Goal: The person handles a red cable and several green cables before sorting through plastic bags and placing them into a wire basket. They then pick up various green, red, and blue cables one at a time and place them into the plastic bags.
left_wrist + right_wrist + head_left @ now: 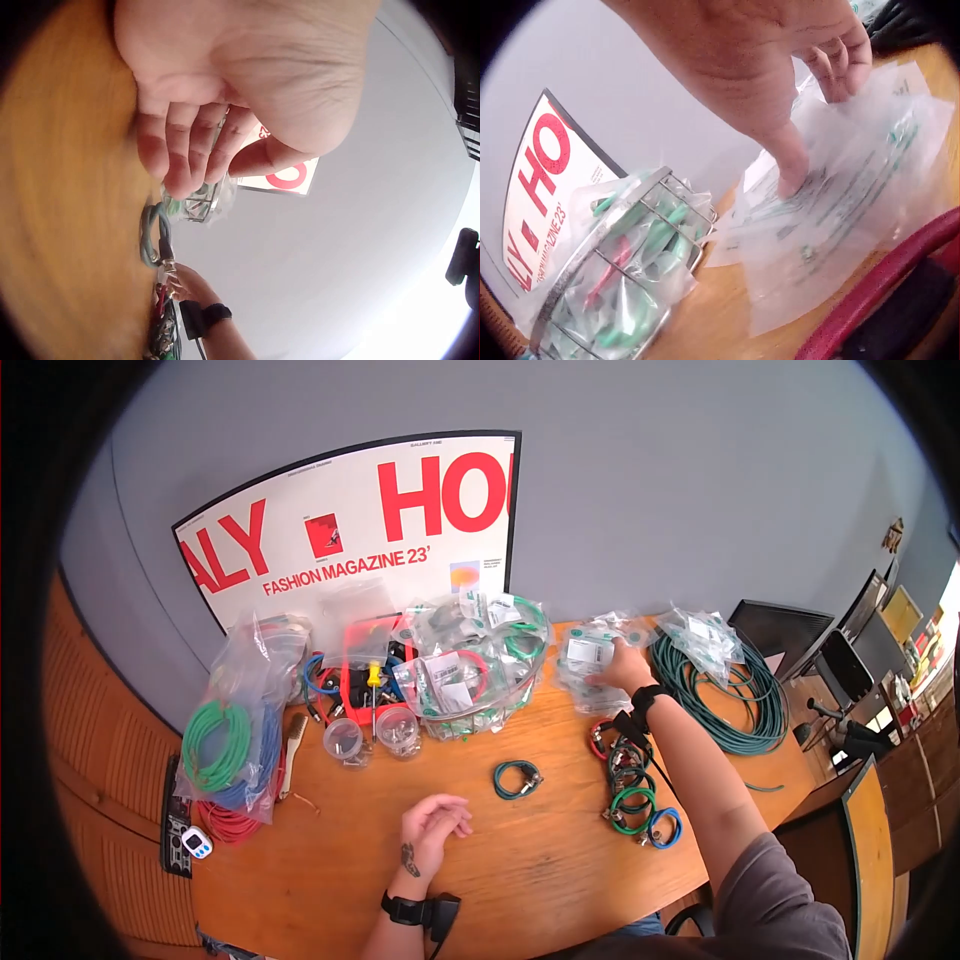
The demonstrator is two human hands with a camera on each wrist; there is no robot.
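My right hand [626, 666] reaches to the back right and touches a flat pile of clear plastic bags [583, 651] with white labels and green print. In the right wrist view, the thumb [793, 176] presses on the top bag, with the other fingertips set apart on its far side. The left hand [434, 828] rests near the table's front, fingers loosely bent and nothing in it. Just ahead of it lies a coiled teal cable [516, 779] with metal connectors. Several short cables [632, 796] in red, black, green and blue lie by the right forearm.
A wire basket [667, 178] full of bagged cables stands at the back. Left of it are a red bin [352, 695], a yellow-handled screwdriver [375, 674], two clear tubs [398, 730] and large bagged coils [222, 745]. A big dark green cable coil [745, 730] lies far right.
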